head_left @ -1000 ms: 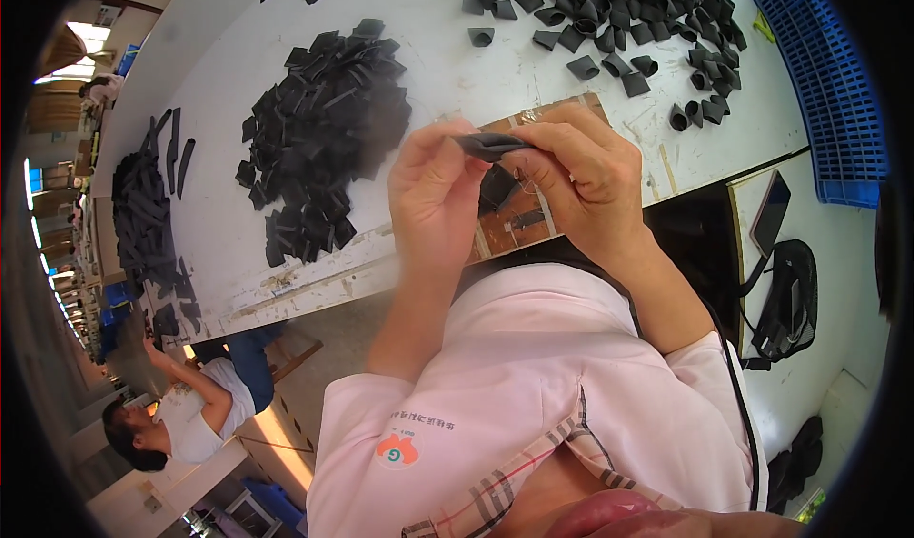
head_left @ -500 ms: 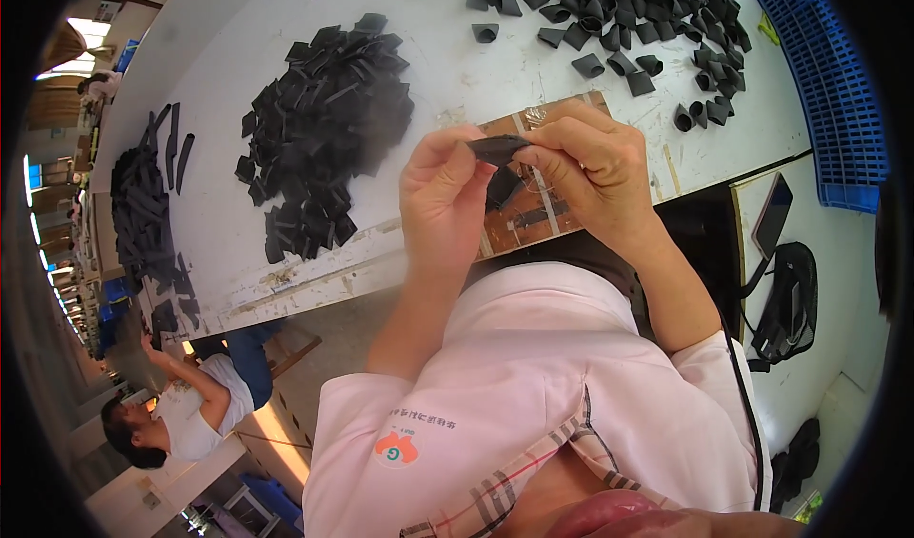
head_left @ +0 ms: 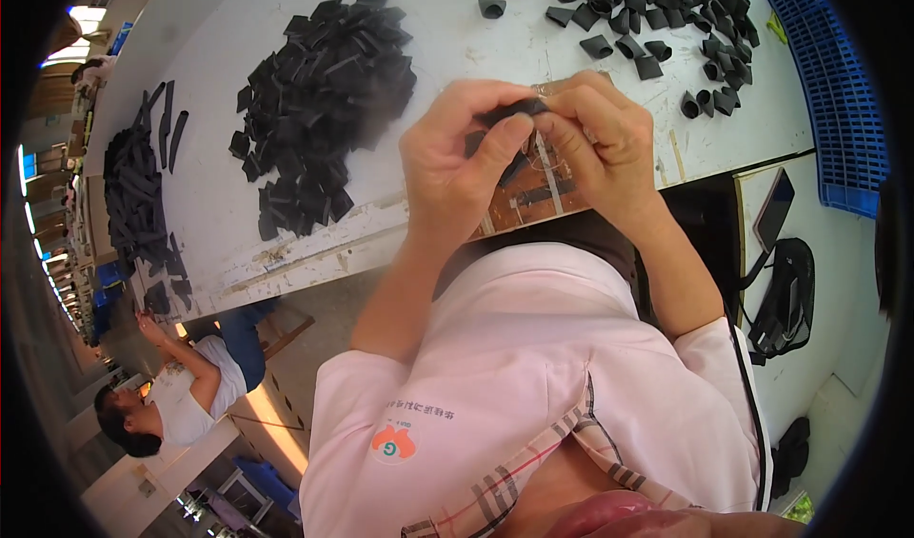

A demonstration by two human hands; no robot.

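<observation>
A small black strip-like piece point(head_left: 512, 111), bent over, is pinched between my two hands above the brown board. My left hand point(head_left: 466, 152) closes on its left part with thumb and forefinger. The fingertips of my right hand point(head_left: 602, 143) press together at its right end. Under my hands lies the brown wooden board point(head_left: 528, 216), banded with pale tape, with another dark piece point(head_left: 545, 195) on it. A thin thread or wire shows near my right fingers. My fingers hide much of the held piece.
Flat black pieces point(head_left: 324, 100) form a heap left of my hands. Curled black pieces point(head_left: 657, 24) spread at the far right, near a blue plastic crate point(head_left: 828, 90). Black strips point(head_left: 138, 190) lie far left, near another person point(head_left: 181, 386). A phone point(head_left: 774, 209) rests at right.
My left hand has turned and wrapped further round the piece, its thumb now laid across it. The piece is more bent and more covered. The whole view has shifted slightly.
</observation>
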